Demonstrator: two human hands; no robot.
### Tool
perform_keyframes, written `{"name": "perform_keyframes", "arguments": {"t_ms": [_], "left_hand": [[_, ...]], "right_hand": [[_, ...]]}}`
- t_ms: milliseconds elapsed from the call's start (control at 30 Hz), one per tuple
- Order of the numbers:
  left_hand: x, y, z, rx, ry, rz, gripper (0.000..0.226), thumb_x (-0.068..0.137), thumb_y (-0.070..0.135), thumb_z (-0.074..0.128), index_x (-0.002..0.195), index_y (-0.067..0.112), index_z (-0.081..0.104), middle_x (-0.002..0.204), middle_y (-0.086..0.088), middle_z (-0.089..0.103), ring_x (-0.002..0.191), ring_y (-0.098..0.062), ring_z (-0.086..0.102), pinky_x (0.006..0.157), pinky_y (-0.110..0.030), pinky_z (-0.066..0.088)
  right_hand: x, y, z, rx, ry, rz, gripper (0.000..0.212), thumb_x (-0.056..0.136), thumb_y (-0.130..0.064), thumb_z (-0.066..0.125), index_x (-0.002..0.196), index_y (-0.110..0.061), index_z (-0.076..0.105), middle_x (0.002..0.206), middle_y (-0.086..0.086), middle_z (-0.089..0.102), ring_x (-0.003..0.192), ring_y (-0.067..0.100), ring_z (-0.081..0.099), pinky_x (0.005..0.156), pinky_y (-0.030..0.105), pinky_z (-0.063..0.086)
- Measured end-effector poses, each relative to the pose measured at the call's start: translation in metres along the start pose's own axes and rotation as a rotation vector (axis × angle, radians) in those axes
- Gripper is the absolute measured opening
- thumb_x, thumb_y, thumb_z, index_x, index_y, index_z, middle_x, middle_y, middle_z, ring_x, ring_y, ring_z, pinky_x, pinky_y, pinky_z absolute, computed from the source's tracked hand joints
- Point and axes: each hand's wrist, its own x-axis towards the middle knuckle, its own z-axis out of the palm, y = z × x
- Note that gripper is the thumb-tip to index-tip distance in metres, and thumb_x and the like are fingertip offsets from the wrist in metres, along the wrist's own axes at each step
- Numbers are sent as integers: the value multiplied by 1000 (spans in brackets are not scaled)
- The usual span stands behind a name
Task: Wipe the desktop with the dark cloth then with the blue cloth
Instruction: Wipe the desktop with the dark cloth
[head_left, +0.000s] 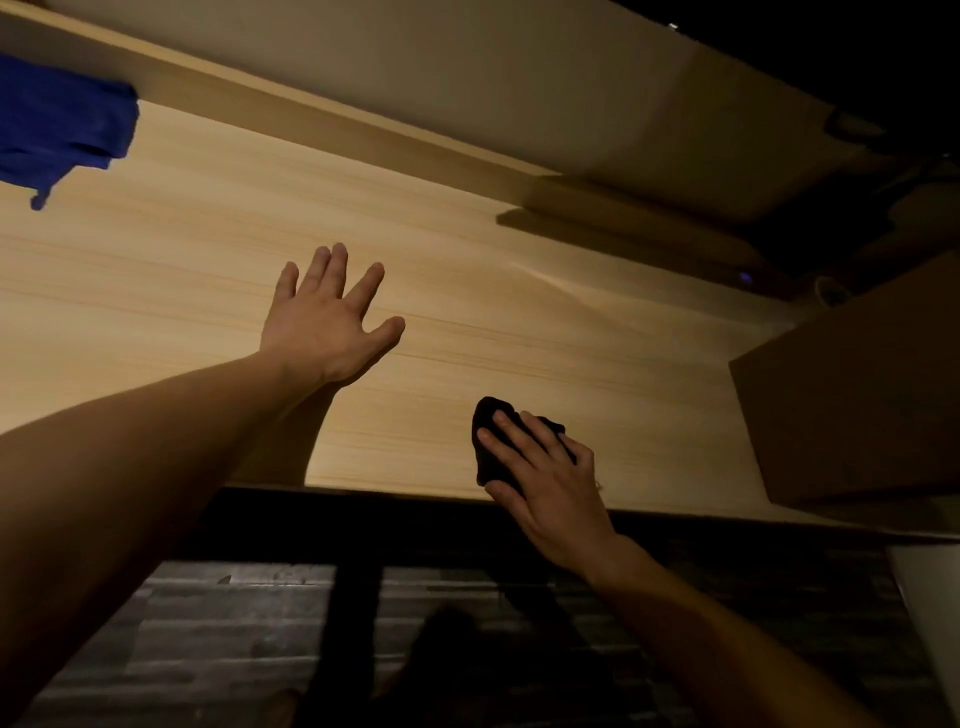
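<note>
we are in the first step: our right hand (545, 478) lies flat with fingers spread on the dark cloth (491, 447), pressing it to the worktop (467, 322) near the front edge (pressed under the palm, not gripped). our left hand (324, 317) is open and empty, fingers splayed above the middle of the worktop; whether it touches we cannot tell. the blue cloth (62, 130) lies bunched at the far left, well apart. a brown box (857, 395) stands at the right. next, we judge, the dark cloth should sweep across the bare wood before we swap.
</note>
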Motion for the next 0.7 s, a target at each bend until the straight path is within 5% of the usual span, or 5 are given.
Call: {"name": "perform_keyframes", "arguments": {"t_ms": [167, 300, 400, 467, 700], "left_hand": [[-1, -3, -1, -106, 29, 28, 87, 97, 83, 14, 171, 37, 12, 180, -12, 2, 166, -27, -4, 132, -56, -1], [-25, 3, -10, -557, 244, -37, 65, 103, 56, 49, 158, 23, 47, 168, -8, 42, 154, -26, 39, 126, -55, 31], [-59, 28, -13, -1222, -60, -274, 30, 96, 53, 73, 116, 30, 70, 120, -1, 72, 114, -21, 67, 107, -52, 53], [-76, 47, -30, -1683, -383, -410, 48, 92, 62, 71, 100, 15, 73, 90, -10, 68, 89, -29, 63, 96, -46, 53], [-68, 46, -101, -2437, -417, -640, 39, 97, 16, 64, 129, -5, 73, 138, -32, 66, 114, -41, 74, 96, -50, 63]], "right_hand": [[-14, -20, 4, 61, 77, 45, 51, 100, -51, 41, 148, -34, 48, 153, -5, 53, 134, 21, 40, 92, 40, 35], [-5, -34, -19, 103, 70, 18, 50, 101, -53, 41, 140, -27, 58, 136, -4, 65, 116, 21, 55, 88, 36, 42], [21, -50, -51, 87, 133, -111, 50, 100, -52, 44, 139, -24, 57, 133, -2, 66, 115, 20, 55, 87, 38, 45], [50, -66, -73, 34, 178, -175, 52, 99, -53, 44, 141, -23, 53, 138, -1, 63, 120, 22, 52, 88, 41, 47], [148, -99, -131, 107, 75, -339, 74, 95, -62, 54, 154, -21, 34, 165, -2, 34, 150, 21, 28, 114, 46, 34]]}}
